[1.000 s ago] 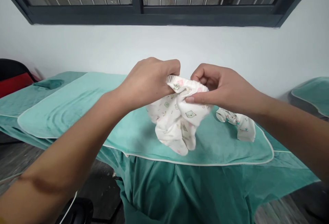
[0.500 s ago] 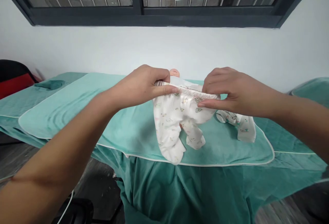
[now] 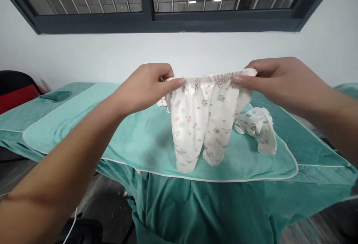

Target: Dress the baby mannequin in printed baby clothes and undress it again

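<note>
White baby pants [image 3: 201, 121] with small printed figures hang upright in front of me by their gathered elastic waistband. My left hand [image 3: 152, 87] pinches the waistband's left end between thumb and fingers. At the other end, my right hand [image 3: 276, 74] grips the waistband, thumb on the near side. The band is stretched between both hands, and the two legs dangle above a light green padded mat [image 3: 140, 139]. Behind the pants, a bit of patterned white cloth [image 3: 162, 102] shows near my left hand; most of it is hidden.
A crumpled white printed baby garment [image 3: 258, 128] lies on the mat at the right. Darker green cloth [image 3: 212, 206] drapes over the bed's front edge. A red and black object [image 3: 16, 91] stands at the far left. A wall and a barred window [image 3: 167, 22] rise behind.
Both hands have risen, and my right hand has moved rightward, pulling the waistband wide. The pants' legs now hang straighter. A pinkish round thing behind the pants is now hidden.
</note>
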Available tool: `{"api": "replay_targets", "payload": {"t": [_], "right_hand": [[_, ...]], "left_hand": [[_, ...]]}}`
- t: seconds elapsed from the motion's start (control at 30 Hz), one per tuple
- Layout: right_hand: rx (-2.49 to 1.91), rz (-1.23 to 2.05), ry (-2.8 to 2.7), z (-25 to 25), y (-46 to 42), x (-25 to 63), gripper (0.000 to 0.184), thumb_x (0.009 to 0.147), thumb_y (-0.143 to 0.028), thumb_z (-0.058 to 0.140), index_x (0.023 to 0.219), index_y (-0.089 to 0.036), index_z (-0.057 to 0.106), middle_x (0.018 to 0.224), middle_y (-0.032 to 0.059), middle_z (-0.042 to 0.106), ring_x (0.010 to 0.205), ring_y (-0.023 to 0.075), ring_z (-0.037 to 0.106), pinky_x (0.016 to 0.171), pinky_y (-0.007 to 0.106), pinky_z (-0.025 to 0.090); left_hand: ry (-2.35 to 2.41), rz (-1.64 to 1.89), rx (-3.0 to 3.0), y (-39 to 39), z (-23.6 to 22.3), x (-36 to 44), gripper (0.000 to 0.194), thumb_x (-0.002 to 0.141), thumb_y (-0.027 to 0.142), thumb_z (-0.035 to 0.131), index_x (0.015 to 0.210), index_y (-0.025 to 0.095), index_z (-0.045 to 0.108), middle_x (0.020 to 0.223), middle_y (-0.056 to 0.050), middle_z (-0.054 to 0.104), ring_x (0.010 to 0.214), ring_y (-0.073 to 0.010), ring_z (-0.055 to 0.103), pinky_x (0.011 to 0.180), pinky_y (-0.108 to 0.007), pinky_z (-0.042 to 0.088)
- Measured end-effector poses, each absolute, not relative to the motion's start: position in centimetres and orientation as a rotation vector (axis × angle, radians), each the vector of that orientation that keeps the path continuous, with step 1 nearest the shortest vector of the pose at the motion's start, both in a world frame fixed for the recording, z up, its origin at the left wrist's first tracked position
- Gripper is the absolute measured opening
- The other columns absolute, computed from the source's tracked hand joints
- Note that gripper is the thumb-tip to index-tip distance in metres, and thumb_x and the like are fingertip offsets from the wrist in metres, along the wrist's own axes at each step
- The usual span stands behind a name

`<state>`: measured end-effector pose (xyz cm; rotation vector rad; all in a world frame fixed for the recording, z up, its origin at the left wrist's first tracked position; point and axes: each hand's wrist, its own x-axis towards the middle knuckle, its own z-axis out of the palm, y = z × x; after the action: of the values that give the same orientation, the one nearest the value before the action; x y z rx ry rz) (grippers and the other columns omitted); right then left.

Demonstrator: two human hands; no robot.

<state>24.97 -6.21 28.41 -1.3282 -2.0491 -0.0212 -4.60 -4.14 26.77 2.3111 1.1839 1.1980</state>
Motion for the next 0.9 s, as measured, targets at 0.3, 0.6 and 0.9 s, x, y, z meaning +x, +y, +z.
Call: {"api": "replay_targets", "payload": {"t": [0.3,0.6,0.9], "right_hand": [[-0.962,0.613,-1.903,28.6,-6.0,17.8,0.033,0.080,-0.046,0.080,0.084,-0.022,0.057,0.082,-0.0015,0.062,0.076,0.0153,0.062,0.061,0.026,0.047],[-0.676,1.183,-1.311,21.3,3.3,14.8,0.026,0.078,-0.035,0.074,0.089,-0.023,0.052,0.084,0.0000,0.065,0.083,0.0178,0.065,0.077,0.034,0.058],[-1.018,2.168,-2.201,11.7,3.6,14.3,0.037,0.083,-0.053,0.069,0.083,-0.016,0.069,0.075,0.0061,0.075,0.064,0.0173,0.069,0.055,0.025,0.052]], "left_hand": [[0.568,1.625,1.865,-4.0,28.3,0.1,0.014,0.094,0.024,0.065,0.088,0.016,0.054,0.080,0.000,0.053,0.071,-0.0089,0.051,0.068,-0.024,0.041],[0.915,1.079,1.571,-3.3,14.5,0.0,0.034,0.081,0.042,0.074,0.108,0.022,0.065,0.105,-0.010,0.071,0.110,-0.0356,0.066,0.094,-0.051,0.054],[1.692,1.469,1.771,-0.9,13.3,-3.4,0.028,0.084,0.044,0.067,0.102,0.023,0.061,0.119,-0.008,0.063,0.118,-0.0274,0.061,0.103,-0.038,0.050]]}}
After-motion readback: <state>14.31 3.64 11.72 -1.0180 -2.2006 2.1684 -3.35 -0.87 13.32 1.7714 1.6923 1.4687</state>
